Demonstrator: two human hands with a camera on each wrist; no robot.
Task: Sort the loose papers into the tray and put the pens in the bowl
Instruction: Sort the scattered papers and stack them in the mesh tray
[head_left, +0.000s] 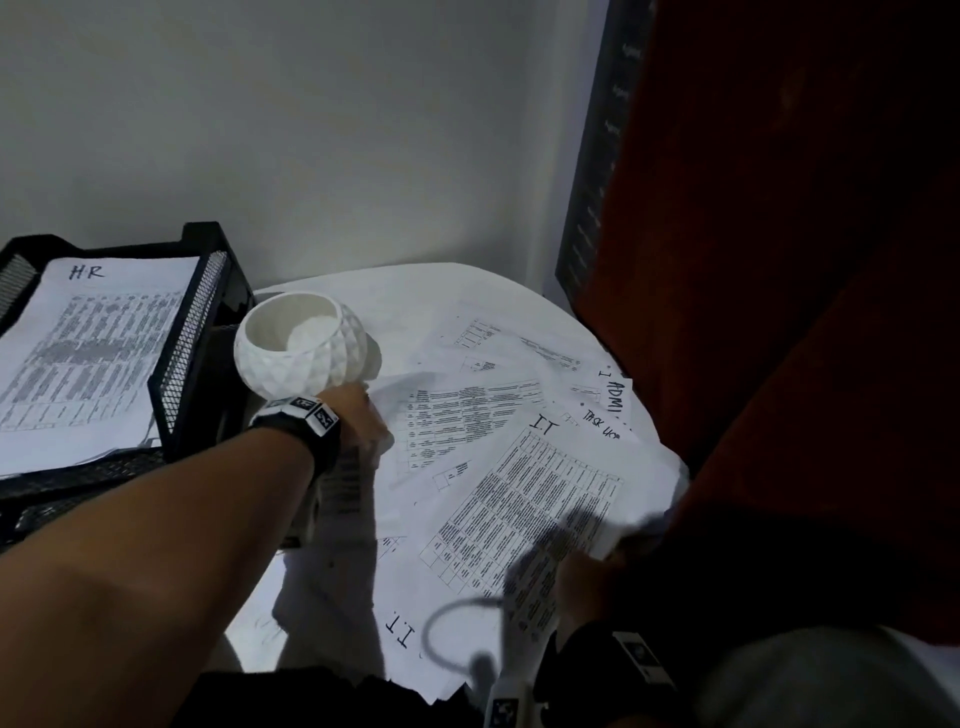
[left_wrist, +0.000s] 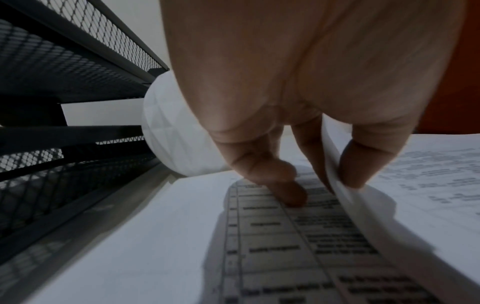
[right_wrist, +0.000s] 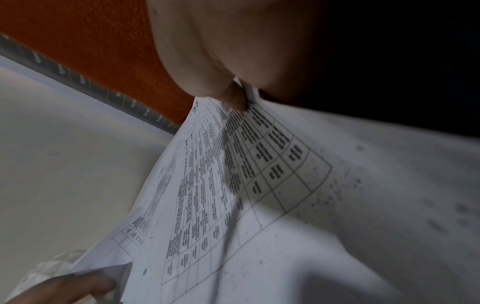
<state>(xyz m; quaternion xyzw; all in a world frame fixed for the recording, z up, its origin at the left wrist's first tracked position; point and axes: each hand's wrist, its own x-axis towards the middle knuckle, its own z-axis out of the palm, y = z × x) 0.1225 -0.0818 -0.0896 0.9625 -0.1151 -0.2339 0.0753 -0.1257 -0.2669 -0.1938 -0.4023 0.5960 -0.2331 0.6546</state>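
A pale wall (head_left: 322, 130) met a rust-red panel (head_left: 779, 260) in a dim corner, and below them stood a round white table (head_left: 395, 296) strewn with printed sheets. The white faceted bowl (head_left: 296, 345) serves as the landmark; it sat near the table's far left edge with its mouth tipped toward the camera, and no pens could be seen in it.

Touching the bowl's left side stood the black mesh tray (head_left: 192, 332), stacked in tiers, its top tier holding a sheet headed "HR" (head_left: 88, 338) whose long axis ran away from the viewer.

To the right of the bowl and nearer the viewer the loose papers (head_left: 467, 415) fanned out, overlapping at mixed angles. A sheet marked "I.T" (head_left: 540, 499) lay well to the bowl's near right, its long axis running diagonally from near left to far right, with its heading at the far end.

The left hand (head_left: 363, 415) was just in front of the bowl. In the left wrist view its thumb (left_wrist: 363, 164) and a finger pinched the raised edge of one sheet (left_wrist: 345, 197), while another fingertip (left_wrist: 288, 195) pressed on the printed table of the sheet beneath.

The right hand (head_left: 582, 577), blurred, was far to the bowl's near right. The right wrist view showed a thumb (right_wrist: 236, 96) clamped on the lifted corner of the "I.T" sheet; the other fingers were hidden under the paper.
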